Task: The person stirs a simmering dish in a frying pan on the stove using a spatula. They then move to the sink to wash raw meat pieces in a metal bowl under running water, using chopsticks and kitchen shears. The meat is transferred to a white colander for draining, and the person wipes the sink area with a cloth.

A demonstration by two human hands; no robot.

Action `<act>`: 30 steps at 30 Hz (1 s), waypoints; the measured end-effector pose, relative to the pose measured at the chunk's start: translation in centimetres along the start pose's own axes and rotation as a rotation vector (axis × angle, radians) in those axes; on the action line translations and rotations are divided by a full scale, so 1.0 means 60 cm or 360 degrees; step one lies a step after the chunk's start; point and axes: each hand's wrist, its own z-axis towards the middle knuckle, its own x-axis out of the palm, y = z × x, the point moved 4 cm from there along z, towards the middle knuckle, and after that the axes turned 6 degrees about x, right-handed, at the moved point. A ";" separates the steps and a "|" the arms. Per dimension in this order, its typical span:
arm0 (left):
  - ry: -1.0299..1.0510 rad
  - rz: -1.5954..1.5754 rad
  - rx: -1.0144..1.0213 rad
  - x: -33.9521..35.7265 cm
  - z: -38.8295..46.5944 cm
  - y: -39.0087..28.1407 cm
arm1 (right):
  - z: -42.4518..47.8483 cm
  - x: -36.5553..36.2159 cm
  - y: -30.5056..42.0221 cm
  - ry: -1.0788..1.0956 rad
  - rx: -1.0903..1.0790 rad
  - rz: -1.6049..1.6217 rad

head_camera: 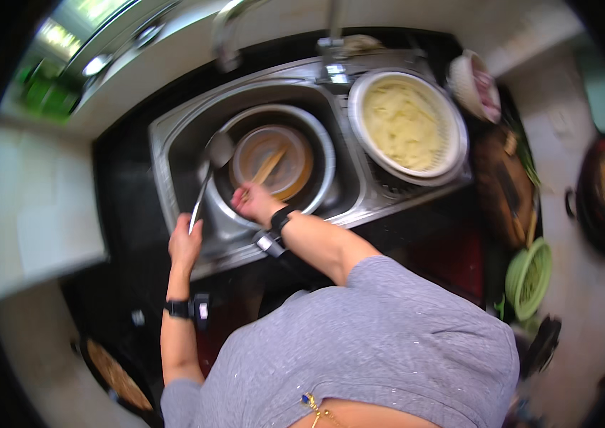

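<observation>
My left hand [184, 243] grips the handle of a metal ladle [221, 150], whose blurred bowl is over the left rim of a large metal basin [329, 155]. The basin sits in the left bowl of a steel sink [179, 128]. Inside it rests a round, translucent container [302, 144] with brownish contents or liquid around it. My right hand [251, 200] is at the near side of the basin, fingers curled at the lower end of a pair of wooden chopsticks or a similar utensil [270, 164]; blur hides its exact grip.
Right of the basin, a white colander [358, 107] holds pale yellow sliced food. A white bowl of pink food [468, 88], a wooden cutting board with a knife [500, 182] and a green basket [543, 262] line the right side. A faucet [224, 43] stands behind the sink.
</observation>
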 end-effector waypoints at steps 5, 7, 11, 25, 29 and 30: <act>0.0077 0.0248 0.0009 0.031 0.001 0.024 | -0.097 0.021 -0.011 -0.0385 -0.0216 -0.0959; 0.0121 0.0285 0.0014 0.044 0.011 0.019 | -0.185 0.036 0.004 -0.0396 -0.0256 -0.1464; 0.0249 0.0356 0.0024 0.047 0.026 0.018 | -0.348 0.078 0.053 -0.0568 -0.0496 -0.2072; -0.0186 0.0390 0.0491 -0.006 0.029 -0.027 | -0.357 0.076 0.258 -0.1912 -0.1455 -0.3378; -0.0203 0.0313 0.0425 -0.014 0.016 -0.048 | -0.373 0.101 0.227 -0.1899 -0.1881 -0.3627; -0.0203 0.0288 0.0445 -0.010 0.014 -0.056 | -0.370 0.099 0.233 -0.1924 -0.1752 -0.3696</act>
